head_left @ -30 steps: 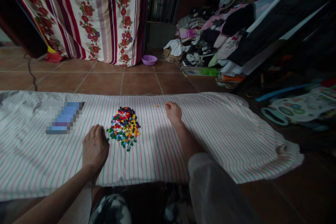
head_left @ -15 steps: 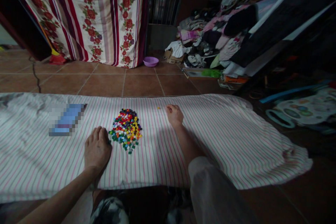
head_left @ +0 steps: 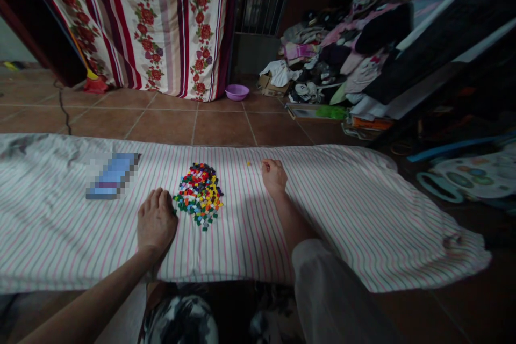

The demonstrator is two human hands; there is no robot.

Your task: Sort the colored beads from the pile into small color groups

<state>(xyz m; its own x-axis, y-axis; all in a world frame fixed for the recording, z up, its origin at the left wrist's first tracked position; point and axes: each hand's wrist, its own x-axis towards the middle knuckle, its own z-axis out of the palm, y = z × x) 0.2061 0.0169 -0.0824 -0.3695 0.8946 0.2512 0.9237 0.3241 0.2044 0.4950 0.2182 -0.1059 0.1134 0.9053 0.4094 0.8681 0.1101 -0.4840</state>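
Just left of the coloured pile [head_left: 200, 191], the left hand [head_left: 157, 219] rests palm down, opened out; right of the pile, beyond one yellow piece [head_left: 248, 163], the right hand [head_left: 274, 176] curls, contents impossible to tell.

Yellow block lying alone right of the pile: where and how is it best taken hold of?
Probably by two opposite sides, from above and the right, where the right grip is. The yellow block is tiny and lies on the striped cloth apart from the pile, leaving its sides free.

Left hand [head_left: 156, 220] beside colourful block pile [head_left: 201, 191], right hand [head_left: 274, 177] near yellow piece [head_left: 249, 163], striped cloth [head_left: 346, 209]
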